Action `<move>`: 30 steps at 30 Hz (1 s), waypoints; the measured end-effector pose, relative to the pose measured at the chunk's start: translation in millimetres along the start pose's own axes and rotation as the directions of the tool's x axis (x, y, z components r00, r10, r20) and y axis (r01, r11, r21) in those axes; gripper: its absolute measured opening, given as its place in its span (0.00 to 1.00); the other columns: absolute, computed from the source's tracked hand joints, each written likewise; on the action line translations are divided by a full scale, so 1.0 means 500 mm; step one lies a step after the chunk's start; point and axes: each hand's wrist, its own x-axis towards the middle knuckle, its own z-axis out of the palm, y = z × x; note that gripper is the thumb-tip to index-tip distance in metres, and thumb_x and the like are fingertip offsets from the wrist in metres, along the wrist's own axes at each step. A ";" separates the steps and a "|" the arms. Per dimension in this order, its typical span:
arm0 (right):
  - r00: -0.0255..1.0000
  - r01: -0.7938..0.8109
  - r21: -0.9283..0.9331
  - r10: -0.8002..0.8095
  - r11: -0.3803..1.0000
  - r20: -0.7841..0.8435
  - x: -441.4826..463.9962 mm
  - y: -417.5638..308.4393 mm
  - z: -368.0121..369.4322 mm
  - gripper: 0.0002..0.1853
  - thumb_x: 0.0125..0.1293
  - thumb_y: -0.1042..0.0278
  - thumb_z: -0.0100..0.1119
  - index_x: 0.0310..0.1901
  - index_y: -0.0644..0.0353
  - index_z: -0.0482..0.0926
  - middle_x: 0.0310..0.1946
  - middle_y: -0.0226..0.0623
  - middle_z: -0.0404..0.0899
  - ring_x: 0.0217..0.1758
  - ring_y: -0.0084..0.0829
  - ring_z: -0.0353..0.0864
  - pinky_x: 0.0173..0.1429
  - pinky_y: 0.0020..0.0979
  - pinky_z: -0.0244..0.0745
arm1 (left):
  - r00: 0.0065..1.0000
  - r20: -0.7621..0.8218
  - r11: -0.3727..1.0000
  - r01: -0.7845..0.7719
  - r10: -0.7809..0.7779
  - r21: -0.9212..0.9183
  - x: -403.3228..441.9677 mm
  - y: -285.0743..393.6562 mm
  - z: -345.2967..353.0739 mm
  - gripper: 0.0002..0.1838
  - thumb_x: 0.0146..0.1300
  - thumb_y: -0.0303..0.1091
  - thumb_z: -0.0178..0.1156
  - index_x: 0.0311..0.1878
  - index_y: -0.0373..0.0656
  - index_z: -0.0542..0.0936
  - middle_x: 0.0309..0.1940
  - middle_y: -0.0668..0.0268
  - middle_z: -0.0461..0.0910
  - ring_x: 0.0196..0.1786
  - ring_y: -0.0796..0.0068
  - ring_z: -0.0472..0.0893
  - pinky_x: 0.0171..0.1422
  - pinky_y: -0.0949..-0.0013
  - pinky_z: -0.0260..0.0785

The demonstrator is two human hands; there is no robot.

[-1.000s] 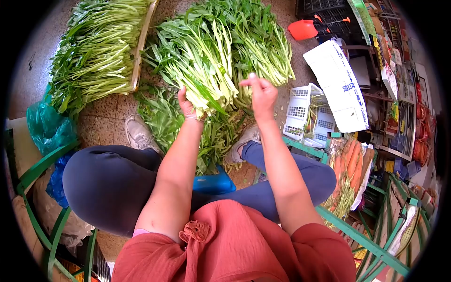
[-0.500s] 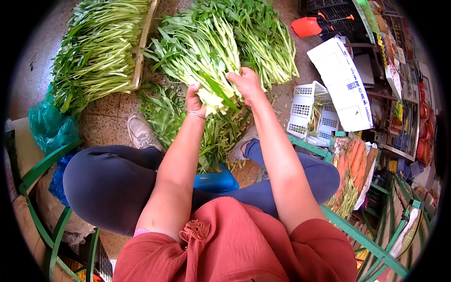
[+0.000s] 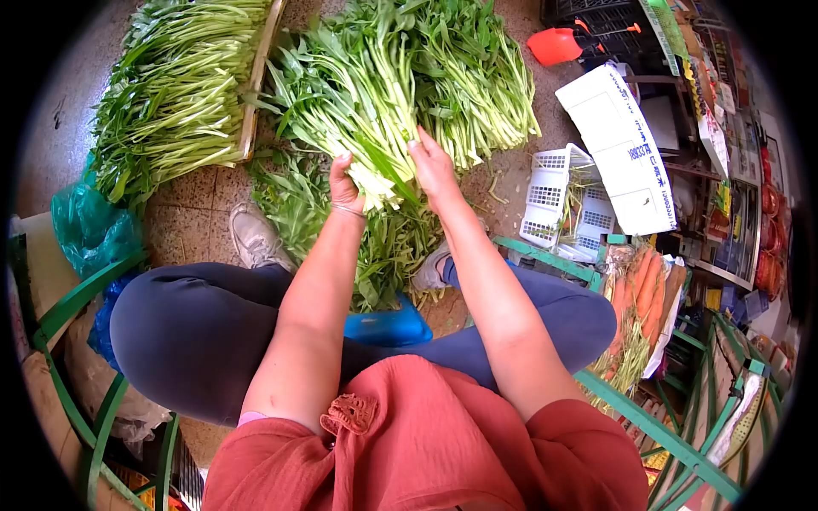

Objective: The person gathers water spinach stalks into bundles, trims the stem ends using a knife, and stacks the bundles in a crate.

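Note:
A big bundle of leafy green stalks (image 3: 362, 102) is gripped between both hands, its pale cut ends toward me and its leaves pointing away. My left hand (image 3: 345, 183) wraps the left side near the cut ends, thumb up. On the right side, my right hand (image 3: 433, 170) presses against the stalks with its thumb on top; its other fingers are partly hidden. Beside the bundle to the right lies a pile of similar greens (image 3: 486, 94). Loose leaves (image 3: 294, 209) are heaped on the floor below my hands.
More greens (image 3: 179, 85) lie in rows at upper left beside a wooden edge. At right are a white plastic basket (image 3: 545, 196), a white box (image 3: 618, 153), a red sprayer (image 3: 554, 47) and carrots (image 3: 643, 289). A blue container (image 3: 388, 325) sits between my legs.
My right hand, first raised apart from the stalks, has come down onto the bundle's right side and then moved slightly left with it. The bundle looks narrower between my hands.

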 end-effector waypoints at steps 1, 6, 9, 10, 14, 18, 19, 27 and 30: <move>0.999 -0.033 -0.062 0.035 0.998 0.034 0.008 -0.002 -0.003 0.28 0.62 0.63 0.51 0.62 0.61 0.58 0.55 0.43 0.68 0.54 0.33 0.70 0.58 0.26 0.61 | 0.999 0.023 0.999 -0.025 0.026 -0.035 -0.001 -0.004 0.004 0.28 0.44 0.35 0.60 0.51 0.38 0.70 0.47 0.54 0.75 0.49 0.55 0.74 0.60 0.54 0.64; 0.989 0.148 -0.152 -0.148 0.977 0.014 0.042 0.002 -0.021 0.25 0.60 0.67 0.52 0.60 0.59 0.63 0.49 0.41 0.73 0.47 0.27 0.73 0.51 0.26 0.66 | 0.996 0.021 0.995 -0.080 0.081 -0.054 0.007 -0.011 0.009 0.30 0.43 0.37 0.61 0.52 0.37 0.69 0.48 0.54 0.74 0.51 0.55 0.74 0.61 0.54 0.63; 0.944 0.315 -0.494 -0.323 0.810 0.072 -0.005 -0.094 -0.027 0.22 0.58 0.68 0.54 0.56 0.46 0.69 0.47 0.39 0.72 0.43 0.30 0.75 0.48 0.29 0.69 | 0.998 0.036 0.995 -0.038 0.042 -0.087 0.004 -0.013 0.021 0.30 0.43 0.37 0.61 0.52 0.36 0.69 0.48 0.53 0.74 0.50 0.54 0.74 0.60 0.53 0.63; 0.912 0.394 -0.640 -0.367 0.659 0.184 -0.008 -0.109 -0.029 0.22 0.56 0.68 0.55 0.54 0.42 0.71 0.46 0.39 0.71 0.42 0.32 0.76 0.47 0.30 0.70 | 0.998 0.038 0.994 -0.038 0.042 -0.101 0.005 -0.012 0.015 0.30 0.43 0.37 0.61 0.52 0.36 0.70 0.48 0.53 0.74 0.50 0.54 0.74 0.60 0.53 0.64; 0.892 0.422 -0.729 -0.393 0.539 0.225 0.003 -0.107 -0.022 0.12 0.55 0.66 0.55 0.43 0.47 0.78 0.38 0.35 0.75 0.37 0.37 0.76 0.42 0.32 0.72 | 0.998 0.029 0.996 -0.048 0.051 -0.075 0.009 -0.012 0.008 0.28 0.43 0.37 0.61 0.51 0.37 0.71 0.47 0.54 0.75 0.49 0.55 0.75 0.59 0.54 0.65; 0.898 0.386 -0.754 -0.402 0.532 0.177 -0.012 -0.119 -0.011 0.06 0.56 0.68 0.54 0.33 0.58 0.77 0.34 0.35 0.77 0.36 0.41 0.76 0.40 0.36 0.72 | 0.998 0.042 0.994 -0.049 0.053 -0.098 -0.003 -0.013 0.040 0.26 0.44 0.35 0.60 0.50 0.37 0.71 0.46 0.55 0.75 0.49 0.56 0.75 0.59 0.54 0.65; 0.927 0.345 -0.724 -0.335 0.597 0.166 -0.020 -0.125 -0.012 0.06 0.56 0.68 0.52 0.31 0.60 0.75 0.40 0.41 0.76 0.41 0.43 0.76 0.44 0.36 0.72 | 0.998 0.044 0.994 -0.050 0.054 -0.094 -0.004 -0.013 0.039 0.26 0.44 0.35 0.60 0.50 0.37 0.71 0.46 0.55 0.76 0.49 0.56 0.75 0.59 0.54 0.65; 0.952 0.267 -0.220 -0.222 0.938 0.209 -0.037 -0.072 -0.071 0.06 0.54 0.72 0.49 0.31 0.64 0.75 0.57 0.50 0.65 0.56 0.40 0.70 0.55 0.32 0.66 | 0.997 0.074 0.995 -0.019 0.027 -0.099 -0.012 -0.008 0.039 0.25 0.45 0.35 0.60 0.49 0.37 0.72 0.46 0.55 0.75 0.49 0.55 0.75 0.60 0.52 0.63; 0.999 -0.025 0.413 0.004 0.910 0.052 -0.039 -0.069 -0.099 0.17 0.55 0.66 0.52 0.47 0.61 0.70 0.53 0.45 0.68 0.57 0.38 0.68 0.51 0.30 0.68 | 0.998 0.056 0.992 -0.027 0.035 -0.126 -0.007 -0.006 0.024 0.25 0.45 0.35 0.60 0.49 0.38 0.72 0.46 0.56 0.75 0.50 0.55 0.75 0.60 0.52 0.63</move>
